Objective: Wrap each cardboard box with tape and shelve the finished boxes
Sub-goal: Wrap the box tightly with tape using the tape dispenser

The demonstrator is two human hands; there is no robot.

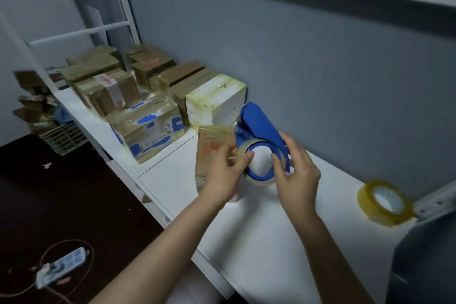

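A small brown cardboard box (209, 145), glossy with clear tape, stands on the white shelf (259, 229) at the centre. My left hand (222, 175) lies against its front, with thumb and forefinger pinching the roll's edge. A blue tape dispenser (259, 128) holding a clear tape roll sits just right of the box. My right hand (296, 175) grips the dispenser's ring from the right, fingers curled over the roll.
Several taped boxes (148, 131) and a white box (217, 103) are lined up along the shelf to the left, against the grey wall. A spare roll of clear tape (385, 202) lies at the right. A power strip (61, 266) lies on the dark floor.
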